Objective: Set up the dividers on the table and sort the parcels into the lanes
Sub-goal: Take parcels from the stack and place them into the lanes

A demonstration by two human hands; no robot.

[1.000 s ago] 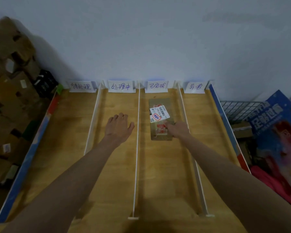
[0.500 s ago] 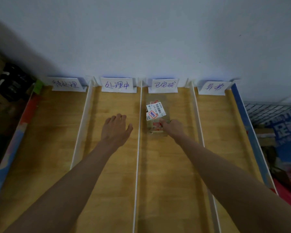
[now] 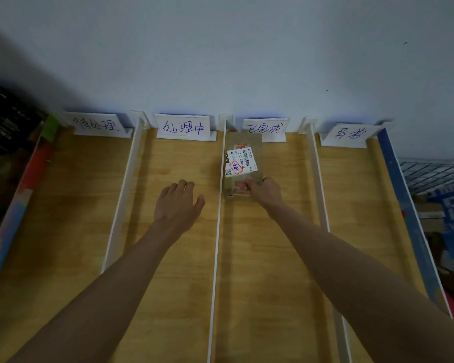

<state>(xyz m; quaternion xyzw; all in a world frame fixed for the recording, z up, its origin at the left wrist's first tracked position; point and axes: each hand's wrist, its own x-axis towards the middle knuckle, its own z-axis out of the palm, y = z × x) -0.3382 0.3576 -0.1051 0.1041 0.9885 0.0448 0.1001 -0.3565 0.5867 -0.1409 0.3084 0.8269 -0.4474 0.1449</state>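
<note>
Three white dividers (image 3: 216, 258) already split the tabletop (image 3: 268, 284) into four lanes, so sorting is underway. Left hand (image 3: 177, 203) lies flat in the second lane, fingers spread and relaxed, holding nothing, likely bracing. Right hand (image 3: 264, 191) pinches the near end of a cardboard parcel (image 3: 243, 163) in the third lane, tight beside the middle divider, probably sliding it toward its lane label card (image 3: 265, 129) at the wall.
</note>
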